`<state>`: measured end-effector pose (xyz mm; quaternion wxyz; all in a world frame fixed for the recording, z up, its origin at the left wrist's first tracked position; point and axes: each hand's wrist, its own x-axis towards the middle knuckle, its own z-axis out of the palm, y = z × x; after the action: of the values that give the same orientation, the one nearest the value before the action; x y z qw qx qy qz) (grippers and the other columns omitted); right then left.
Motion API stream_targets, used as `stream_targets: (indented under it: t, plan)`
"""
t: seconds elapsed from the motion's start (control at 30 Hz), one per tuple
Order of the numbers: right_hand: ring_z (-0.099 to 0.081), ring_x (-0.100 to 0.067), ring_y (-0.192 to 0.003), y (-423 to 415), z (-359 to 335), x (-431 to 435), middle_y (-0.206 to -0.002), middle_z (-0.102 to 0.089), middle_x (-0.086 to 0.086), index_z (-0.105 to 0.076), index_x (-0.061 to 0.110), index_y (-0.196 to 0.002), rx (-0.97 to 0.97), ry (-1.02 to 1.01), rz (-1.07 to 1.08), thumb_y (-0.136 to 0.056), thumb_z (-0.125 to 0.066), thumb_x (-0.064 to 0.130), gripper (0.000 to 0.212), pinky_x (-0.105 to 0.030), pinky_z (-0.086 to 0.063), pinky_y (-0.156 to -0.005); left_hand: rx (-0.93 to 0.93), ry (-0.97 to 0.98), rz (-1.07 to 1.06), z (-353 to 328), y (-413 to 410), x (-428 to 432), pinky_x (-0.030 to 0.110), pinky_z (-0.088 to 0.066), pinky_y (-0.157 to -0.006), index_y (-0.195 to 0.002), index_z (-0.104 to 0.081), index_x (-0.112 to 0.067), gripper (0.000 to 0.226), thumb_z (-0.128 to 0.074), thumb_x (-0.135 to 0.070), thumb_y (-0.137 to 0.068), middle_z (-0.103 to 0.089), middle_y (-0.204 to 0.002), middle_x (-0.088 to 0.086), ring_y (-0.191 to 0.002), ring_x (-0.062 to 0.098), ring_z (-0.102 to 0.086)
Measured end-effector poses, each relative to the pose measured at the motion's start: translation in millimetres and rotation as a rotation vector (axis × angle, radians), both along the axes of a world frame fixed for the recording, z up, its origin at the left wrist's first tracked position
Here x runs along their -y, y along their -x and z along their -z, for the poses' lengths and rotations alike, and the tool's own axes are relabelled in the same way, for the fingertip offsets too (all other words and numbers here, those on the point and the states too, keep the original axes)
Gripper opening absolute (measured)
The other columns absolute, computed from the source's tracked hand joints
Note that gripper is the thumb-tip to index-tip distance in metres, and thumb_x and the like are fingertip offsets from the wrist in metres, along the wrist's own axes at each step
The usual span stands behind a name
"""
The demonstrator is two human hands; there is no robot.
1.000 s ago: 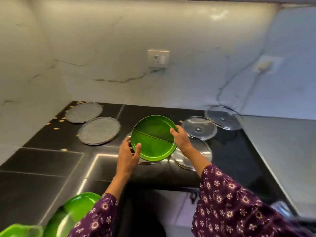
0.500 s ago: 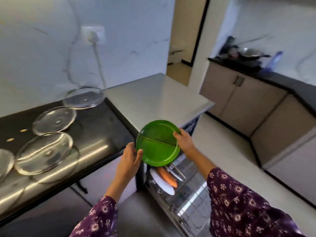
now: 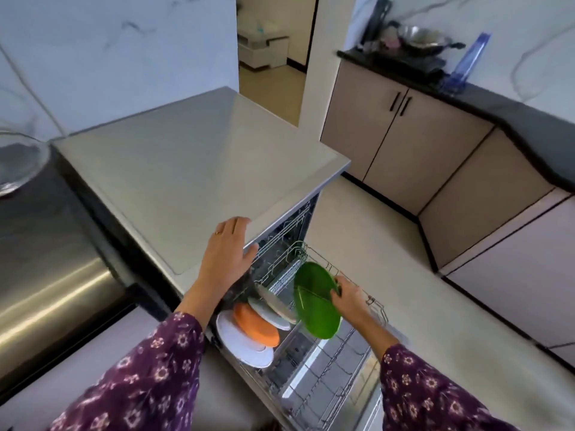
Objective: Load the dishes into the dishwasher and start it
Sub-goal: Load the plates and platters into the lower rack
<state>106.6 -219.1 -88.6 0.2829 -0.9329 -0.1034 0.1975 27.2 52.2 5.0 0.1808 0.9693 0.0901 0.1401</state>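
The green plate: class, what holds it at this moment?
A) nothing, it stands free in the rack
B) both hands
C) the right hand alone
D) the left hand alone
C: only the right hand grips the green plate by its rim, while the left hand rests on the dishwasher top.

- The left end of the lower rack was packed: white plate, orange plate, more behind them.
- The green plate, held by the right hand, stood just beside that stack.
- The rack's near rows were bare and open from above.
- The left hand rested on the edge of the dishwasher top, above the rack's back corner.
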Motion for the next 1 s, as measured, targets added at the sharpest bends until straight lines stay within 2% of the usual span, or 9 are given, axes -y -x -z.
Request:
stream_targets:
  t: [0.1, 0.17, 0.23, 0.27, 0.4, 0.53, 0.63, 0.8, 1.0]
  plan:
    - [-0.057, -0.01, -0.063, -28.8, 47.3, -12.7, -0.085, -0.062, -0.003, -0.057, 0.007, -0.118, -0.035, 0.061, 0.006, -0.091, -0.049, 0.003, 0.028, -0.007, -0.042, -0.043, -0.025, -0.043, 0.027, 20.6, -31.3, -5.2, 0.043, -0.046, -0.093, -0.127, -0.05, -0.005, 0.049, -0.065, -0.023, -0.085, -0.056, -0.127, 0.012, -0.115, 0.034, -0.053]
    - [-0.056, -0.011, -0.069, -48.1, 75.0, -24.3, -0.087, -0.059, -0.003, -0.058, 0.005, -0.116, -0.07, 0.107, 0.004, -0.09, -0.05, -0.001, 0.028, -0.007, -0.045, -0.051, -0.048, -0.089, 0.068, 28.3, -45.9, -10.8, 0.042, -0.047, -0.093, -0.125, -0.052, -0.008, 0.045, -0.064, -0.027, -0.085, -0.058, -0.125, 0.009, -0.113, 0.031, -0.055]
    - [-0.06, -0.014, -0.072, -67.4, 106.4, -36.3, -0.091, -0.062, -0.005, -0.059, 0.005, -0.116, -0.079, 0.137, -0.013, -0.09, -0.052, 0.0, 0.027, -0.016, -0.054, -0.062, -0.076, -0.17, 0.124, 35.0, -57.9, -19.1, 0.039, -0.047, -0.09, -0.116, -0.054, -0.01, 0.039, -0.063, -0.03, -0.083, -0.06, -0.116, 0.006, -0.105, 0.029, -0.058]
    - [-0.061, -0.014, -0.07, -75.0, 120.5, -43.0, -0.093, -0.065, -0.006, -0.058, 0.007, -0.114, -0.073, 0.151, -0.025, -0.091, -0.054, 0.003, 0.024, -0.019, -0.055, -0.062, -0.086, -0.199, 0.143, 37.8, -62.1, -23.8, 0.039, -0.047, -0.088, -0.114, -0.054, -0.01, 0.04, -0.063, -0.032, -0.082, -0.06, -0.113, 0.006, -0.102, 0.029, -0.059]
    - [-0.058, -0.013, -0.066, -102.0, 179.4, -66.0, -0.093, -0.067, -0.008, -0.058, 0.01, -0.111, 0.009, 0.223, -0.154, -0.096, -0.051, 0.021, 0.02, -0.021, -0.051, -0.064, -0.065, -0.091, 0.175, 52.0, -67.8, -30.1, 0.034, -0.043, -0.094, -0.12, -0.049, -0.012, 0.047, -0.056, -0.037, -0.081, -0.052, -0.121, 0.002, -0.111, 0.024, -0.049]
    - [-0.063, -0.018, -0.068, -116.6, 228.5, -84.6, -0.093, -0.068, -0.011, -0.057, 0.006, -0.109, 0.031, 0.234, -0.225, -0.097, -0.049, 0.027, 0.025, -0.022, -0.051, -0.067, -0.028, -0.041, 0.129, 51.8, -67.5, -28.9, 0.029, -0.04, -0.087, -0.119, -0.05, -0.015, 0.045, -0.061, -0.034, -0.079, -0.05, -0.12, 0.0, -0.107, 0.021, -0.044]
    - [-0.068, -0.022, -0.073, -125.9, 260.0, -92.8, -0.093, -0.068, -0.012, -0.056, 0.009, -0.11, 0.048, 0.252, -0.22, -0.096, -0.05, 0.027, 0.024, -0.031, -0.057, -0.073, -0.032, -0.029, 0.105, 49.0, -67.1, -27.3, 0.026, -0.037, -0.085, -0.119, -0.05, -0.018, 0.046, -0.058, -0.037, -0.078, -0.049, -0.119, -0.002, -0.106, 0.018, -0.042]
    - [-0.067, -0.026, -0.079, -129.2, 289.6, -105.3, -0.093, -0.066, -0.015, -0.053, 0.008, -0.116, 0.016, 0.276, -0.243, -0.096, -0.051, 0.02, 0.023, -0.034, -0.054, -0.074, -0.029, -0.017, 0.082, 50.5, -68.7, -27.1, 0.02, -0.031, -0.084, -0.118, -0.052, -0.015, 0.045, -0.061, -0.033, -0.077, -0.051, -0.116, -0.001, -0.104, 0.016, -0.041]
    - [-0.061, -0.017, -0.067, -125.2, 315.6, -119.7, -0.088, -0.065, -0.01, -0.054, 0.009, -0.116, -0.035, 0.232, -0.273, -0.096, -0.048, 0.026, 0.027, -0.029, -0.057, -0.073, -0.009, -0.032, 0.071, 51.9, -68.8, -26.6, 0.021, -0.031, -0.088, -0.119, -0.054, -0.012, 0.047, -0.063, -0.03, -0.076, -0.053, -0.116, 0.001, -0.102, 0.017, -0.04]
